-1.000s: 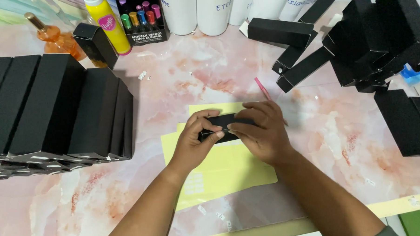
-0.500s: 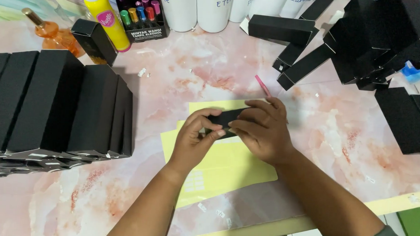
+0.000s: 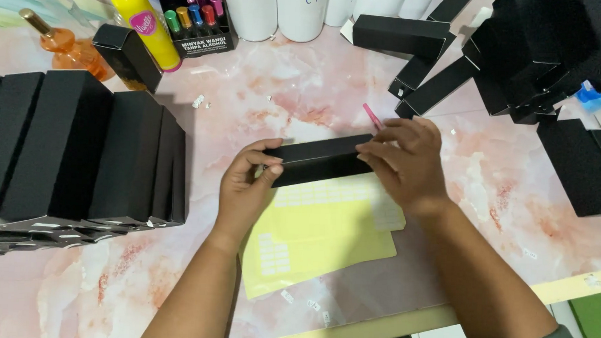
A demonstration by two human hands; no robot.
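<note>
Your workspace is a pink-and-white marbled tabletop (image 3: 303,89) whose near edge runs just below your forearms, with a pale yellow strip along it. The open room is the bare patch between you and the back of the table; the sides are crowded. To your left a row of flat black folded cartons (image 3: 81,155) stands on edge, reaching close to your left wrist. To your right lies a heap of assembled long black boxes (image 3: 544,57), with more flat black ones (image 3: 580,165) by the right edge. Along the back stand white cylindrical containers (image 3: 279,11), a yellow bottle with a white cap (image 3: 142,23), a black display box of small coloured bottles (image 3: 196,19) and an orange glass bottle (image 3: 65,44).

You hold a long narrow black cardboard box (image 3: 317,159) level between both hands, above a yellow backing sheet of small white stickers (image 3: 318,229). Your left hand (image 3: 246,187) pinches the box's left end, thumb and fingers closed on it. Your right hand (image 3: 407,159) lies over the right end, fingers pressed on its top face and closed round it. A thin pink stick (image 3: 371,115) peeks out just behind your right fingers.
</note>
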